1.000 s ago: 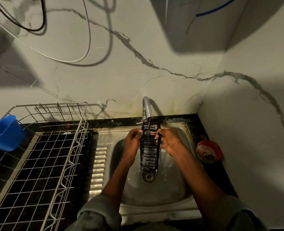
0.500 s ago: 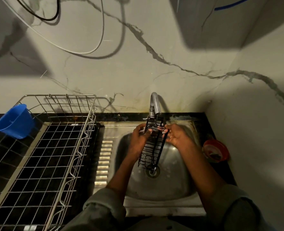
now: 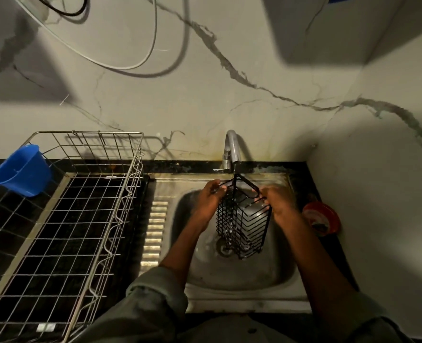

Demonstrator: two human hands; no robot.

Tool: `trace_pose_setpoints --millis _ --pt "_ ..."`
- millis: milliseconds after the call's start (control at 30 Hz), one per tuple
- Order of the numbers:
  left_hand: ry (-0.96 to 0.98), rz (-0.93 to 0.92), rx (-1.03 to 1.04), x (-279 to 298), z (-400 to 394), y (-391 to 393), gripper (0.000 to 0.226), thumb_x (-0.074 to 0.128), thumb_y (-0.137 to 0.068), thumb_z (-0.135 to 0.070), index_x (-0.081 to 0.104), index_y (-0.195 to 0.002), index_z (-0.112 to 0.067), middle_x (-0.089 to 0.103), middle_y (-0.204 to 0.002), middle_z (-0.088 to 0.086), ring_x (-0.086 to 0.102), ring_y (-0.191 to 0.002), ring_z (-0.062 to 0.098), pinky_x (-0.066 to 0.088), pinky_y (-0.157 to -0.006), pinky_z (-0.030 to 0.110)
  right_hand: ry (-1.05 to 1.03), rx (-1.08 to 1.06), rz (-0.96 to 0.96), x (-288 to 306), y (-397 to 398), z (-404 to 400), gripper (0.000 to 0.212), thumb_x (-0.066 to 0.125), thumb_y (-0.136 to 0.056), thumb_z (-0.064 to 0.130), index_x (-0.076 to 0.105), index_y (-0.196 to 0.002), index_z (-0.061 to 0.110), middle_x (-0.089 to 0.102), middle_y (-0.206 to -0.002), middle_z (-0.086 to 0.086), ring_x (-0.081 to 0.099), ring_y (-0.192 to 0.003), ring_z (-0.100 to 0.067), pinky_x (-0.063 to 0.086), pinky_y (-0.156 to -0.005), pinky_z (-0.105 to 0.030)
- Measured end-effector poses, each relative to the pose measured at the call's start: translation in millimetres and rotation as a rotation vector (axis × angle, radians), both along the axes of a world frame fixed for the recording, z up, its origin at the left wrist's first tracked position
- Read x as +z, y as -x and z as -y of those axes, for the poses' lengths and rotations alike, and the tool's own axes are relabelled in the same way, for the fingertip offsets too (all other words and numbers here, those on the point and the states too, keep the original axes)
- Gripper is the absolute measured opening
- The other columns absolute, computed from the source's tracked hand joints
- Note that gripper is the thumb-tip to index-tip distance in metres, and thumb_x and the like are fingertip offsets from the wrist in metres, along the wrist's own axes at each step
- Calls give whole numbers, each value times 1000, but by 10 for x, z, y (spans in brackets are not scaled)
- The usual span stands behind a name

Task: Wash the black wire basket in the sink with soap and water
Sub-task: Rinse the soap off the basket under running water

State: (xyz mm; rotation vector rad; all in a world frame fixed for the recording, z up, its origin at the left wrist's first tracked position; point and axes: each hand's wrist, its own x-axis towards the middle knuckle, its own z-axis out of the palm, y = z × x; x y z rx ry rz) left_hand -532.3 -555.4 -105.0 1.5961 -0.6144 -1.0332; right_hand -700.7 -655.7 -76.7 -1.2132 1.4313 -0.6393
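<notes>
- Head view, dim light: a black wire basket [image 3: 243,219] hangs at centre frame over the steel sink [image 3: 242,276], just below the tap [image 3: 232,149].
- The left hand [image 3: 208,199] grips the basket's upper left edge, fingers curled round the wire.
- The right hand [image 3: 278,201] grips the upper right edge, its fingertips partly hidden behind the wire.
- The basket's lower end covers part of the drain [image 3: 223,247]; whether water runs is hard to make out.
- At left, a metal dish rack [image 3: 63,219] is cut off by the frame edge, with a blue cup [image 3: 19,170] on its upper left corner.
- At right, a red bowl [image 3: 322,219] sits in shadow, contents unclear.
</notes>
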Motion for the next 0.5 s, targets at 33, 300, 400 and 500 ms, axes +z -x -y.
trace_pose_setpoints --millis 33,300,400,500 --pt "-5 15 -10 3 21 -17 13 61 -105 -33 68 -116 -32 71 -123 -3 63 -124 24 51 -106 42 52 35 -29 27 23 50 15 58 -94 8 72 -90 6 62 -76 -7 47 -57 -11 35 -50 -23" --pt "16 -127 -206 73 3 -208 33 52 -108 -37 71 -125 -15 76 -121 3 69 -112 15 52 -92 31 211 399 -116 61 17 274 20 62 -98 17 74 -82 17 71 -86 -5 61 -84 -16 45 -86 -33" --pt "63 -108 -94 19 14 -247 25 54 -107 -22 73 -105 -5 77 -104 15 71 -100 20 51 -87 24 196 506 -142 132 -179 293 23 56 -102 19 75 -91 13 74 -94 -11 63 -88 -19 46 -81 -31" --pt "91 -172 78 17 -3 -297 25 52 -105 -5 63 -82 -10 71 -77 3 67 -66 4 53 -60 15 152 490 -142 183 -386 257 22 58 -103 21 74 -114 11 71 -106 1 62 -93 -9 41 -72 -20"
